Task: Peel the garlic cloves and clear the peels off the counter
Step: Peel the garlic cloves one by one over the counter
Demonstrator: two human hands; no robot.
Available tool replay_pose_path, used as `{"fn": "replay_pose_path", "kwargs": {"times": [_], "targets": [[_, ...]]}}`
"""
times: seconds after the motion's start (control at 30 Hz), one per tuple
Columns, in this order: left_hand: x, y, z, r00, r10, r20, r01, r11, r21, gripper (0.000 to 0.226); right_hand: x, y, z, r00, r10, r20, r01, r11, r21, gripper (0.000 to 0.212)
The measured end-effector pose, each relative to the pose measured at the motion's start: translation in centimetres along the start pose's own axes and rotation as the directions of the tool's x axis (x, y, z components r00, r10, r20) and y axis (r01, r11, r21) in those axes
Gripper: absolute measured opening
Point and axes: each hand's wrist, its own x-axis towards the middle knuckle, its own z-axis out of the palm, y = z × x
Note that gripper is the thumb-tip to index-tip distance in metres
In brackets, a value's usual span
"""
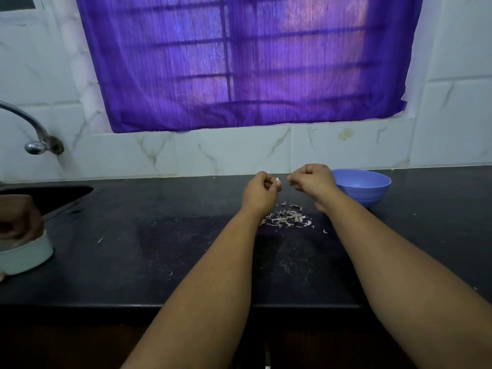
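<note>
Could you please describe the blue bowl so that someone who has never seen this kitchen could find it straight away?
Start at the purple curtain over the window, then drop to the black counter below it. The blue bowl stands near the back wall, just right of the right hand. It is round and blue, unlike the pale container at the far left beside the sink.

The peel pile [286,219] lies mid-counter [159,262], below and between the left hand [262,191] and right hand [312,182]. The bowl [364,186] stands behind-right of it. The sink [53,194] and tap [37,139] occupy the far left.
</note>
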Motion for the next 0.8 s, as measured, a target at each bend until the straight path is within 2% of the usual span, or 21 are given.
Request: {"fn": "replay_pose_path", "kwargs": {"times": [0.07, 0.1, 0.2, 0.33, 0.4, 0.47, 0.5, 0.63, 0.7, 0.8], "targets": [[0.12, -0.11, -0.12, 1.000, -0.001, -0.011, 0.001, 1.000, 0.019, 0.016, -0.25, 0.04, -0.51, 0.995, -0.077, -0.065, 0.058, 0.964, -0.258, 0.005], [0.15, -0.16, -0.15, 1.000, 0.000, -0.011, 0.001, 1.000, 0.023, 0.013, -0.36, 0.03, -0.71, 0.992, -0.105, -0.070, 0.078, 0.943, -0.323, 0.007], [0.28, -0.43, -0.23, 1.000, 0.015, -0.004, -0.015, 0.999, 0.045, 0.004, -0.47, -0.19, -1.12, 0.994, -0.105, -0.012, 0.092, 0.916, -0.390, 0.013], [0.28, -0.47, -0.11, 1.000, 0.022, 0.005, -0.022, 0.998, 0.062, 0.010, -0.32, -0.11, -1.20, 0.994, -0.047, 0.094, 0.087, 0.873, -0.481, 0.008], [0.28, -0.38, -0.09, 1.000, 0.019, 0.002, -0.019, 0.997, 0.069, 0.013, -0.27, 0.18, -0.92, 0.985, -0.002, 0.170, 0.086, 0.869, -0.487, 0.013], [0.36, -0.42, -0.09, 1.000, 0.018, 0.002, -0.018, 0.995, 0.095, 0.014, -0.37, 0.30, -0.71, 0.978, 0.010, 0.207, 0.081, 0.899, -0.430, 0.009], [0.43, -0.49, -0.07, 1.000, 0.018, 0.005, -0.018, 0.994, 0.109, 0.014, -0.45, 0.22, -0.76, 0.979, -0.008, 0.204, 0.090, 0.914, -0.397, 0.004], [0.41, -0.45, -0.01, 0.999, 0.006, 0.044, -0.010, 0.994, 0.104, 0.012, -0.37, -0.14, -1.17, 0.978, -0.174, 0.117, 0.204, 0.917, -0.344, 0.013], [0.29, -0.37, 0.00, 0.998, 0.004, 0.057, -0.009, 0.997, 0.076, 0.011, -0.26, 0.06, -0.95, 0.973, -0.178, 0.146, 0.207, 0.954, -0.215, 0.013], [0.12, -0.28, -0.13, 0.999, 0.000, 0.047, -0.001, 1.000, 0.024, 0.007, -0.26, 0.42, -0.44, 0.964, -0.172, 0.203, 0.206, 0.965, -0.160, 0.007]]}}
